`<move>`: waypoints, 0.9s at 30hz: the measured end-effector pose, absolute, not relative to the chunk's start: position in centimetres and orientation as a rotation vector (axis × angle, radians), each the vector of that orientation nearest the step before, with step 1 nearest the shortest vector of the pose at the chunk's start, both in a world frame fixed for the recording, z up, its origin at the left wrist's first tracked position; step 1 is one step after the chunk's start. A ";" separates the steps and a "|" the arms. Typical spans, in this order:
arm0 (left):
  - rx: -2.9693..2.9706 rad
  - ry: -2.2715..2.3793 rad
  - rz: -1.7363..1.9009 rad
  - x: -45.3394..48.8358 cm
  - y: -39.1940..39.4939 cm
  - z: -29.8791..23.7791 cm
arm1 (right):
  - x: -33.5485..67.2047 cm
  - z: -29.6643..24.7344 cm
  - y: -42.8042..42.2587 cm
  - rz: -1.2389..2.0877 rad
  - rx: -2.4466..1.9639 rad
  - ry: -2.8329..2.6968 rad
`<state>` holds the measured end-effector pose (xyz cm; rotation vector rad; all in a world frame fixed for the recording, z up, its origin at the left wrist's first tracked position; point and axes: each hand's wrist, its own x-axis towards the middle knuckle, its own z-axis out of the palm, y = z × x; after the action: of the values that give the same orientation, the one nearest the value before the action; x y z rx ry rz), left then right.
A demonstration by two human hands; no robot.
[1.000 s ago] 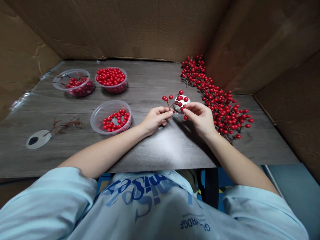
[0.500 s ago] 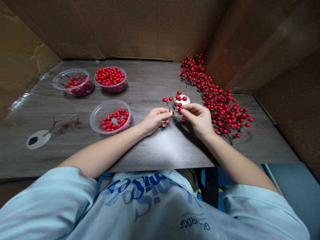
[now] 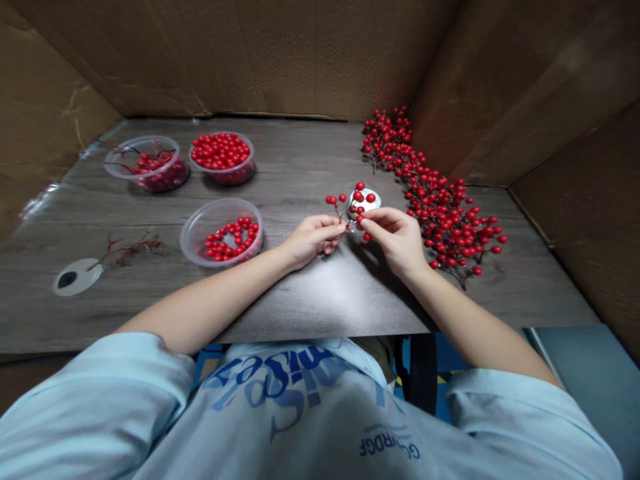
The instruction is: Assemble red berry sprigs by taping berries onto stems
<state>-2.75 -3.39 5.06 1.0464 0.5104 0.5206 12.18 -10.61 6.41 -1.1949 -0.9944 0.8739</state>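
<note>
Between my hands is a small artificial berry branch (image 3: 341, 212) with several red berries on thin brown stems. My left hand (image 3: 316, 240) is closed, pinching the branch at its stem. With thumb and forefinger my right hand (image 3: 395, 240) pinches a red berry (image 3: 359, 219) at the branch's right side. Just behind the fingertips a white round object (image 3: 369, 198) rests on the table, partly covered by the berries. Closest to my right hand lies a long heap of red berry branches (image 3: 445, 223).
On the left stand a tub of loose berries (image 3: 249, 150), a tub with berries and bare twigs (image 3: 113, 170), and a nearer tub (image 3: 190, 233) holding some berries. A bare twig (image 3: 131, 248) touches a white disc (image 3: 83, 283). Cardboard walls (image 3: 280, 60) enclose the table.
Both hands keep almost the same pose, with the branch and berry still between them. The whole view has shifted very slightly.
</note>
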 end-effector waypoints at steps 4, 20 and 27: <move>1.061 0.496 0.522 -2.7 -3.4 4.9 | 12.1 6.3 -10.7 0.870 -1.199 -0.994; 1.066 0.491 0.533 -2.8 -3.3 4.6 | 11.9 6.0 -10.7 0.869 -1.211 -1.009; 1.056 0.490 0.524 -2.8 -3.3 4.6 | 11.9 5.9 -10.7 0.870 -1.215 -1.009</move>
<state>-2.76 -3.27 4.64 1.0561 0.4900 0.5242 11.93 -10.69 5.91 -1.2152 -1.0092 0.8705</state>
